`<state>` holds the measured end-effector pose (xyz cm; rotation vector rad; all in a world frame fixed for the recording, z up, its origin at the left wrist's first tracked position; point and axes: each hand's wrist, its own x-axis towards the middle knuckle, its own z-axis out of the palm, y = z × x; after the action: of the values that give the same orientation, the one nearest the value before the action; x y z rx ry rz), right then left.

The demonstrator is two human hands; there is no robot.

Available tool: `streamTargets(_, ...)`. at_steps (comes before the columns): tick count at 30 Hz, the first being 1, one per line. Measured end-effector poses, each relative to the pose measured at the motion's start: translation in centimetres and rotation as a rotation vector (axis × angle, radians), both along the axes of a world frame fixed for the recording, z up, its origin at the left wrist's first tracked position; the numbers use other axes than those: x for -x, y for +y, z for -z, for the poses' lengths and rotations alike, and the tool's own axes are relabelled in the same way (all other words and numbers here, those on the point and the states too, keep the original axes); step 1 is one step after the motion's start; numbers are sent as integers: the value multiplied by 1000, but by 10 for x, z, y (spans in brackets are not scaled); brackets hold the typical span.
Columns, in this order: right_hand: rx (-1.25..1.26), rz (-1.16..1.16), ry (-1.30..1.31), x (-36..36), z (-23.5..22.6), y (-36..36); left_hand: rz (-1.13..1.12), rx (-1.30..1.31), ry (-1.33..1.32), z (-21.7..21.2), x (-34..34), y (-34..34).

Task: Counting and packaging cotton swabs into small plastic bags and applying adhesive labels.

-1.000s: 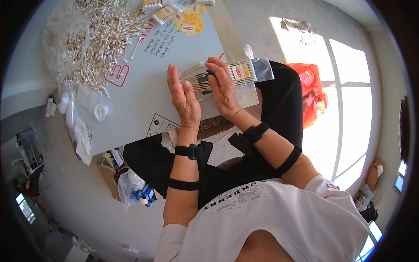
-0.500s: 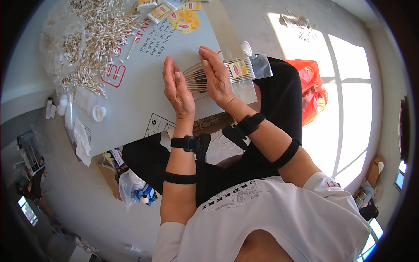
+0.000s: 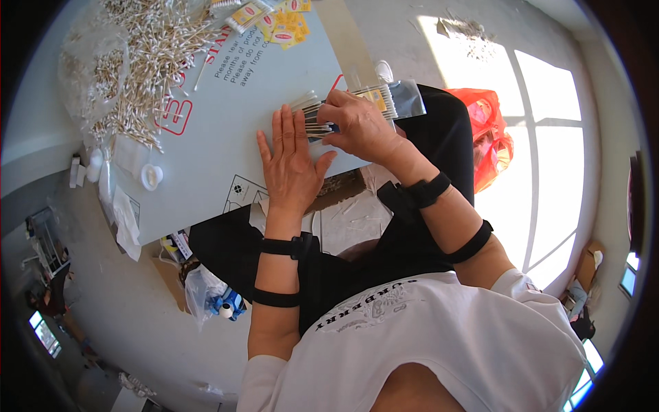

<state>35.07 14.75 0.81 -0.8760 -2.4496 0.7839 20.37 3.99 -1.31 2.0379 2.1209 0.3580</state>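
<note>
A flat row of cotton swabs (image 3: pixel 316 130) lies on the grey printed board (image 3: pixel 213 151), its left ends spread apart. My right hand (image 3: pixel 362 128) curls over the row, its thumb and fingers closed on the sticks and covering their middle. Beyond that hand, a yellow label (image 3: pixel 376 98) and a line of white tips show at the row's right end, on a shiny silvery sheet (image 3: pixel 410 99). My left hand (image 3: pixel 292 163) rests flat against the left ends, fingers stretched out and thumb apart. It grips nothing.
A large heap of loose cotton swabs (image 3: pixel 147 69) in clear plastic covers the board's far left. Yellow labels (image 3: pixel 290 29) lie at the far edge. A small white round container (image 3: pixel 152 177) stands at the left. On the floor to the right is a red plastic bag (image 3: pixel 484 137).
My right hand has gone from an upright palm beside the swabs to fingers closed over them. My left hand has turned from upright to palm down at their left ends.
</note>
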Motion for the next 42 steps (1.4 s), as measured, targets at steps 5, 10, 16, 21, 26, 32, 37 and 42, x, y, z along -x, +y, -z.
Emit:
streamTargets(5, -41, 16, -109, 0, 7, -7, -17, -28, 7, 1, -2, 1)
streamTargets(10, -75, 38, -109, -1, 5, -11, -25, -33, 15, 2, -3, 1)
streamTargets(16, -123, 42, -66, -1, 4, -15, -30, -37, 10, 3, -2, 1)
streamTargets(21, -286, 20, -144, 3, 0, -14, -30, -43, 6, 3, -3, 1)
streamTargets(26, -291, -6, -216, 6, 1, -16, -27, -35, 10, 4, -2, 1)
streamTargets(32, -187, -7, -243, 7, 2, -16, -22, -31, 17, 3, 0, 0)
streamTargets(37, -11, 14, -201, 3, 5, -16, -27, -55, 8, 3, -2, 2)
streamTargets(42, -313, 31, -313, 13, 2, -17, -25, -49, 16, 2, -2, 1)
